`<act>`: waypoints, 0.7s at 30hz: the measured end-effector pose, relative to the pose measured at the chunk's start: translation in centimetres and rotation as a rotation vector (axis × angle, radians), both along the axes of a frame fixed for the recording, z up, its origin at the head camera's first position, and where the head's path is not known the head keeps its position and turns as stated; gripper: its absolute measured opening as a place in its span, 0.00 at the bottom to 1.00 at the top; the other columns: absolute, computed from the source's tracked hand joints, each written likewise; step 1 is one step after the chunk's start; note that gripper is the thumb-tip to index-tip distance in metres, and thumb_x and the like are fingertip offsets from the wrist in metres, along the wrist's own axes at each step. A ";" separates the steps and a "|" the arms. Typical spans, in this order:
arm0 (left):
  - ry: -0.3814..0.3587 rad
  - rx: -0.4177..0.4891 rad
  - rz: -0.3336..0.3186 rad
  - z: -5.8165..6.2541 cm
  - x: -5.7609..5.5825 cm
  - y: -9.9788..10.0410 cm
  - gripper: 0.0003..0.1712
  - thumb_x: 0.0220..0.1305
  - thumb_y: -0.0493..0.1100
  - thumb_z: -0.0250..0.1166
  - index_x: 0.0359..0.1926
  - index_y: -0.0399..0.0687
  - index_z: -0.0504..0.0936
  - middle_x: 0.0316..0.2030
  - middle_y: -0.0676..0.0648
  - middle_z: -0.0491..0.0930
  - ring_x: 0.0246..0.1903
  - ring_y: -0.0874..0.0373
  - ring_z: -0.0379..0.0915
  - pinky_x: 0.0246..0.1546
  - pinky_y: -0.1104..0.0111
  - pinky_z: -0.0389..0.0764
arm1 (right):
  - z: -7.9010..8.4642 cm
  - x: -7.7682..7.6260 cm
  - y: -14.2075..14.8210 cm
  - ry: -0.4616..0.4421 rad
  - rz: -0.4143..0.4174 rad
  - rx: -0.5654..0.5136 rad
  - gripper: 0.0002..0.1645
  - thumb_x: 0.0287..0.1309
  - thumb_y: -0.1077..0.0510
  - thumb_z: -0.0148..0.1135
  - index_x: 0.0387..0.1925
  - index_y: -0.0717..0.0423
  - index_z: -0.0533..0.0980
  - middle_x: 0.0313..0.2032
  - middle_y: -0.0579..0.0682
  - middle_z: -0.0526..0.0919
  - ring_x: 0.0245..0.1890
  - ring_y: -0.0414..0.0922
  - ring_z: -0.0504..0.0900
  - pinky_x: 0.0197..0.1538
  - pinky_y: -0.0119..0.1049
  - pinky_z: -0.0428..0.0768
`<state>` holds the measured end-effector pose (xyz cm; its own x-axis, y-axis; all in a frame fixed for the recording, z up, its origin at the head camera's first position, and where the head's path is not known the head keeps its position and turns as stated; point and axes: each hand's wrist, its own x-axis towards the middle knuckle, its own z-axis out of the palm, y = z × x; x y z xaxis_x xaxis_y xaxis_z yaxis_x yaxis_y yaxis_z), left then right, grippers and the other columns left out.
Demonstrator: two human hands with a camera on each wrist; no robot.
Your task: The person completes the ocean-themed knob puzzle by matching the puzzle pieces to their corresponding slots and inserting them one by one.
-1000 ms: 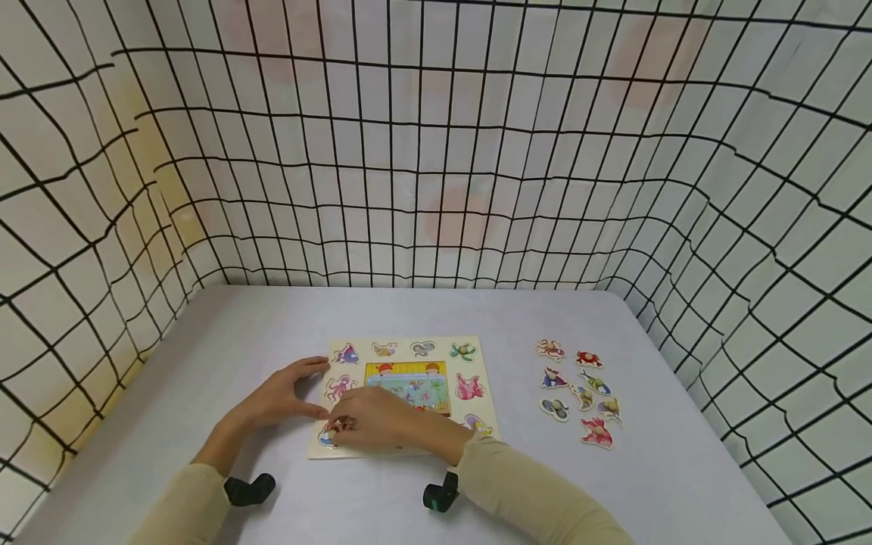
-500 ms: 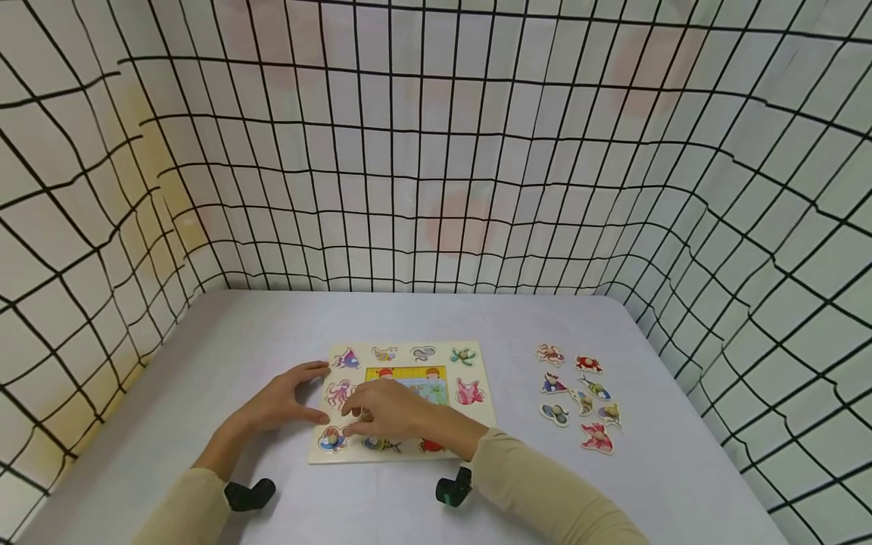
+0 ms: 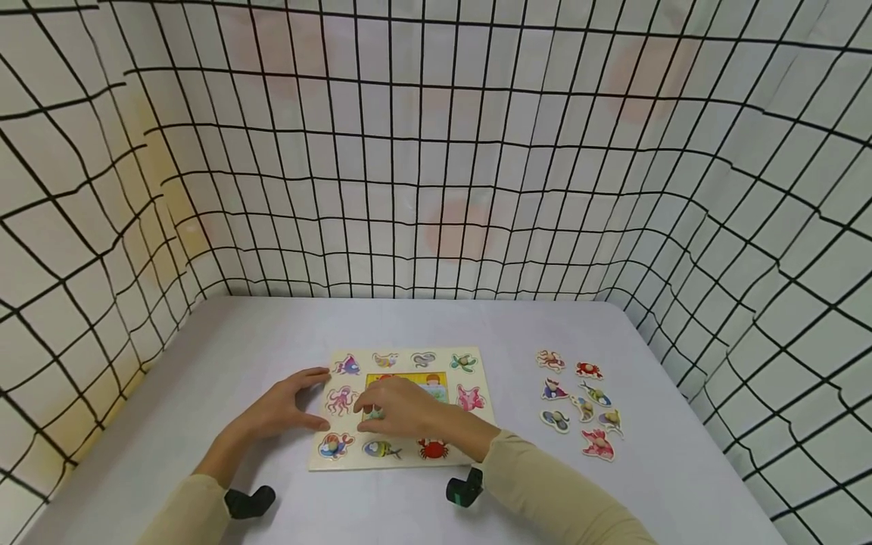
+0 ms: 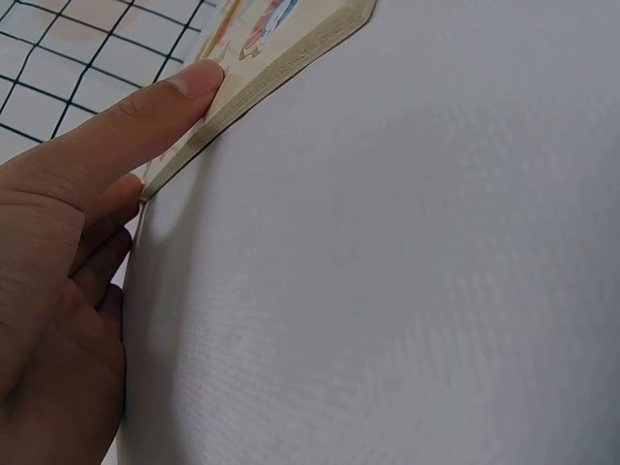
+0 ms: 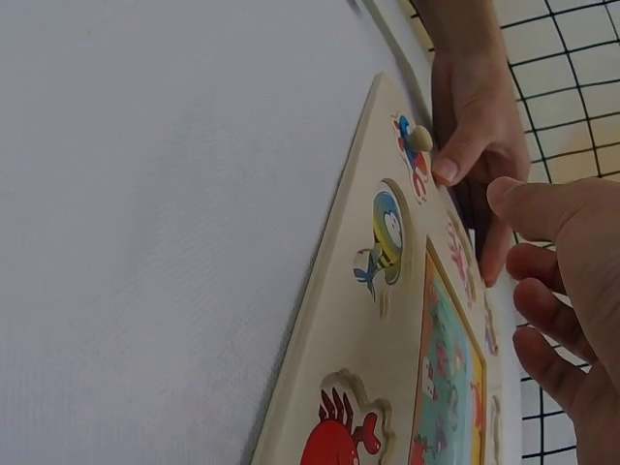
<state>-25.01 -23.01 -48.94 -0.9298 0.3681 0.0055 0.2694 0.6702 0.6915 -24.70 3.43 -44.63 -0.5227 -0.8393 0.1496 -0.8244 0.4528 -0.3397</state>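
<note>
A wooden peg puzzle board (image 3: 436,456) with sea-animal shapes lies on the white table. My left hand (image 3: 279,406) rests at its left edge, thumb and fingertips touching the rim, as the left wrist view also shows. Above the board's middle hovers my right hand (image 3: 402,409), fingers loosely bent and nothing between them. A hermit crab piece (image 3: 334,445) with a round knob sits in the lower-left recess; its knob stands up in the right wrist view. Beside it are the striped fish recess (image 5: 387,232) and the red crab recess (image 5: 334,441). My right hand hides part of the central picture.
Several loose knobbed pieces lie to the right of the board, among them a red crab piece (image 3: 589,370), an octopus piece (image 3: 550,360) and a pink piece (image 3: 598,444). Black-grid white walls (image 3: 436,189) enclose the table's back and sides.
My right hand has let go of the hermit crab piece at the lower left and moved up and right over the board. The left hand keeps its place at the edge.
</note>
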 end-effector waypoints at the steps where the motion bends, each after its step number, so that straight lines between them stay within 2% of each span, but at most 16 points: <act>1: 0.003 -0.001 0.001 0.0 0.0 0.0 0.54 0.34 0.62 0.76 0.64 0.48 0.68 0.66 0.46 0.60 0.66 0.42 0.49 0.61 0.42 0.51 | 0.1 0.0 0.1 0.001 -0.002 -0.004 0.17 0.57 0.44 0.62 0.44 0.47 0.81 0.35 0.36 0.80 0.34 0.30 0.74 0.38 0.18 0.70; 11: -0.003 -0.001 0.010 -0.3 -0.1 0.0 0.54 0.33 0.63 0.76 0.64 0.50 0.68 0.66 0.46 0.60 0.65 0.41 0.49 0.61 0.42 0.51 | 0.2 -0.4 1.4 -0.024 -0.068 0.010 0.17 0.55 0.42 0.62 0.44 0.43 0.81 0.33 0.32 0.78 0.34 0.29 0.72 0.37 0.19 0.71; 21: -0.029 0.018 0.029 0.0 0.3 0.1 0.54 0.35 0.62 0.76 0.65 0.50 0.67 0.67 0.46 0.58 0.66 0.41 0.46 0.61 0.41 0.50 | 0.5 -0.4 3.2 0.012 -0.117 0.022 0.16 0.56 0.43 0.62 0.43 0.44 0.81 0.33 0.32 0.78 0.33 0.31 0.73 0.37 0.23 0.72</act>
